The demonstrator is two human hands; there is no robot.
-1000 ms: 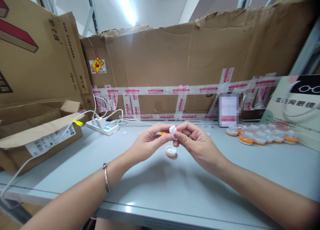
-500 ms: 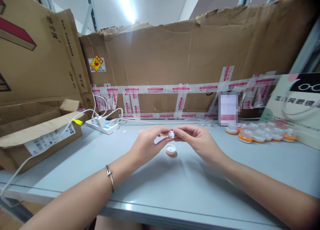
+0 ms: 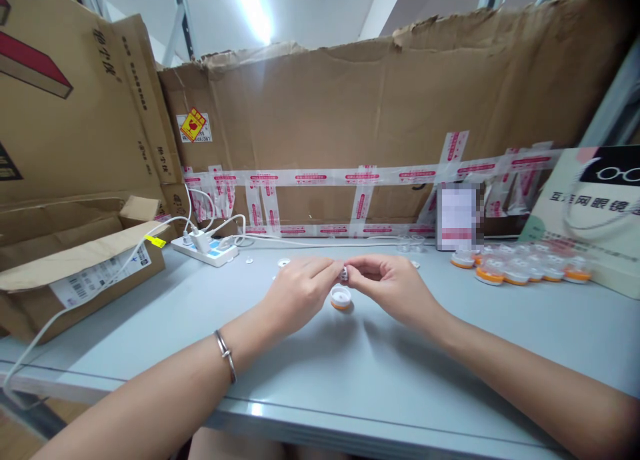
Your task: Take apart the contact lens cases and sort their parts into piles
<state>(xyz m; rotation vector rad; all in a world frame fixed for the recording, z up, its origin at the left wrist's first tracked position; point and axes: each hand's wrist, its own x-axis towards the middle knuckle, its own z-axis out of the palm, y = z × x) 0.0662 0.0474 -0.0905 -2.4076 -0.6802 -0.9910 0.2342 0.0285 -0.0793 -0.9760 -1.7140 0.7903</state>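
Note:
Between the fingertips of both hands is a small white part (image 3: 344,273), mostly covered by the fingers; its kind is hard to make out. My left hand (image 3: 305,290), with its back turned to me and a silver bangle (image 3: 226,357) on the wrist, pinches it from the left. From the right, my right hand (image 3: 387,280) pinches it with thumb and forefinger. Just below the fingers, a round white cup with an orange base (image 3: 341,298) rests on the table (image 3: 320,373). A small white disc (image 3: 283,263) lies behind my left hand.
Several clear-topped round pieces with orange bases (image 3: 530,265) cluster at the right, beside a paper bag (image 3: 595,227). Clear rings (image 3: 411,244) lie at the back. A power strip (image 3: 205,248) with white cables and an open cardboard box (image 3: 85,267) are at left.
My left hand has rolled over so its back faces me, and its fingers now cover more of the white part. A white disc behind that hand has come into view.

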